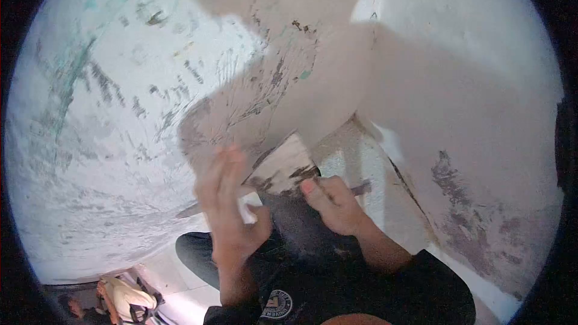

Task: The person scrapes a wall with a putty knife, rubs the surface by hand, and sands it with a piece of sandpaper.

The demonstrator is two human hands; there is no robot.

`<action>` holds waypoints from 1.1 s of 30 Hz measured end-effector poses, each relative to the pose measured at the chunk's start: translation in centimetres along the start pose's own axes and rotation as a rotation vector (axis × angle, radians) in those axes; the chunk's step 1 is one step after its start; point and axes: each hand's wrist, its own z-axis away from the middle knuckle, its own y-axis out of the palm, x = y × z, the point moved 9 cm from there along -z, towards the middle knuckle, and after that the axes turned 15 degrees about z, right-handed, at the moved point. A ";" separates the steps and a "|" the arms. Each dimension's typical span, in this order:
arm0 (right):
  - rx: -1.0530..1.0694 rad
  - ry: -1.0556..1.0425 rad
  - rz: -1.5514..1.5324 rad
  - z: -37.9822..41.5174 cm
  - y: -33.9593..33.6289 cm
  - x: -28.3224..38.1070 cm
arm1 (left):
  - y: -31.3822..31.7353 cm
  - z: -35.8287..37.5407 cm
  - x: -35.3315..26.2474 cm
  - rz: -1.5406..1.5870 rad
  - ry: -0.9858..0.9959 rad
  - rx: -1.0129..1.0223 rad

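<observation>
My right hand (340, 207) is closed on a putty knife (288, 162), thumb pressed on the lower part of its blade. The broad blade points up and is coated in pale plaster with dark bare patches. A dark handle end (362, 188) sticks out to the right of the fist. To the left of the blade, my left hand (232, 204) is raised with fingers stretched upward and thumb apart, slightly blurred by motion. A narrow grey pointed strip (189, 210) shows behind its wrist side. Both hands are above my lap, in front of the wall.
A white wall (156, 84) with scratches, grey smears and green stains fills the left. It meets a second wall (469, 114) at a corner with a dark crack. The floor (349, 156) shows below the corner. At lower left lies a beige bag-like item (132, 298).
</observation>
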 end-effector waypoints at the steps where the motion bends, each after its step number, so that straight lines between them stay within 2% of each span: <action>1: -0.018 -0.143 0.121 0.1 0.6 1.9 | -2.3 0.9 0.9 0.133 -0.112 -0.120; 2: 0.012 -0.233 0.123 0.3 1.2 3.9 | -4.1 2.3 2.0 0.268 -0.226 -0.237; 3: 0.019 -0.238 0.141 0.5 2.1 4.7 | -5.0 3.4 2.1 0.276 -0.228 -0.256; 5: 0.106 -0.280 0.212 1.2 4.9 6.1 | -5.7 6.5 4.1 0.553 -0.449 -0.268; 7: 0.180 -0.315 0.263 1.9 7.4 6.5 | -6.8 9.2 4.9 0.599 -0.431 -0.293; 9: 0.281 -0.330 0.302 2.9 10.0 7.2 | -7.1 13.0 6.5 0.550 -0.656 -0.253; 11: 0.334 -0.326 0.315 3.5 11.8 7.1 | -7.9 15.5 7.2 0.657 -0.681 -0.329; 13: 0.502 -0.251 0.427 4.5 13.8 6.6 | -8.6 17.6 7.8 0.770 -0.695 -0.393; 17: 0.445 -0.354 0.409 5.8 15.9 7.5 | -10.4 20.5 7.9 0.723 -0.662 -0.488; 19: 0.545 -0.296 0.508 6.5 17.5 6.8 | -10.9 22.1 7.9 0.671 -0.692 -0.526; 24: 0.596 -0.357 0.585 8.2 19.9 7.0 | -10.5 26.3 9.7 0.625 -0.686 -0.592; 27: 0.580 -0.290 0.421 8.5 20.9 6.8 | -10.7 26.9 9.5 0.598 -0.709 -0.597; 29: 0.693 -0.163 0.360 8.8 21.6 6.1 | -10.4 27.2 9.6 0.605 -0.724 -0.590; 31: 0.654 -0.190 0.303 8.8 21.7 6.4 | -10.2 27.3 9.9 0.597 -0.702 -0.595; 33: 0.611 -0.212 0.248 8.8 21.2 6.8 | -10.5 26.4 9.5 0.534 -0.656 -0.502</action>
